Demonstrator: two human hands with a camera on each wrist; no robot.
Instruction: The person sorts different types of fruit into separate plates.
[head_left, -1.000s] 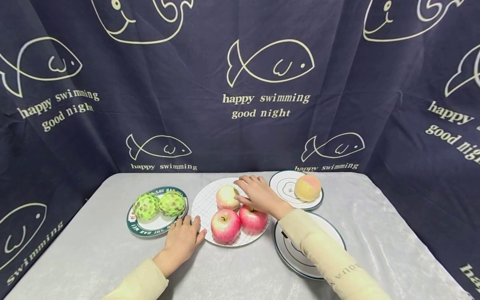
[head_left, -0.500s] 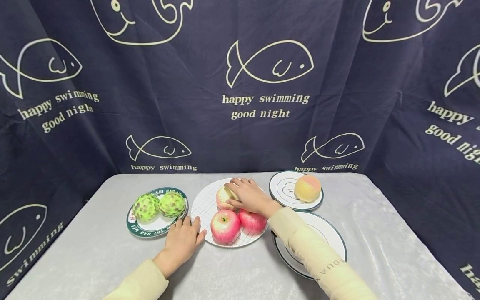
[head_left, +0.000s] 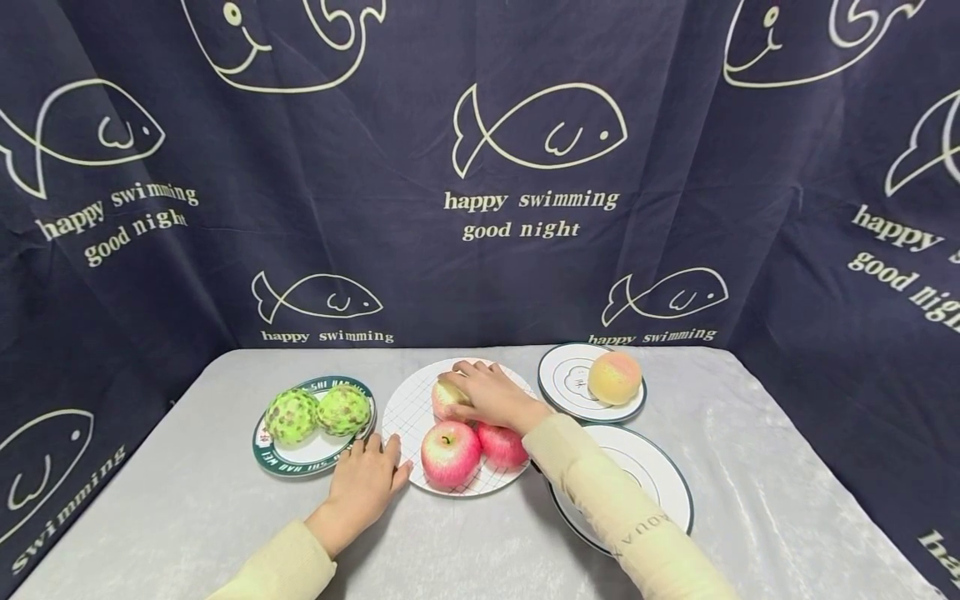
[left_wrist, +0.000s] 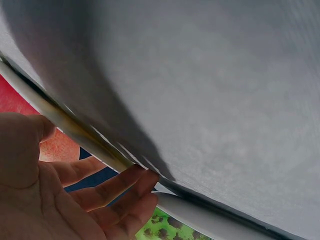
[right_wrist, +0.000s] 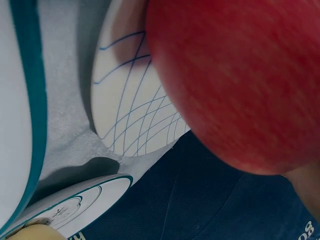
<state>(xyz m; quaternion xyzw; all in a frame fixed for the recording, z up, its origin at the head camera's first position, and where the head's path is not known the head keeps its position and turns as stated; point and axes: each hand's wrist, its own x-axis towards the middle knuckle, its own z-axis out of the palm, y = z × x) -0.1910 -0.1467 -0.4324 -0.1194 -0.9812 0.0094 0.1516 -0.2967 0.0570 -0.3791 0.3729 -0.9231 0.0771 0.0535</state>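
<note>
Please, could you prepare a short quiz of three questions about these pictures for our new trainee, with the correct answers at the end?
1. How many green spotted fruits lie on the oval plate?
2. True or false: both red apples lie on the grid plate.
3. In the head view, which fruit is under the fingers of the right hand?
A) A green spotted fruit
B) The pale fruit behind the red apples
C) The peach on the small round plate

Key: 1. Two. 2. True. 3. B.
</note>
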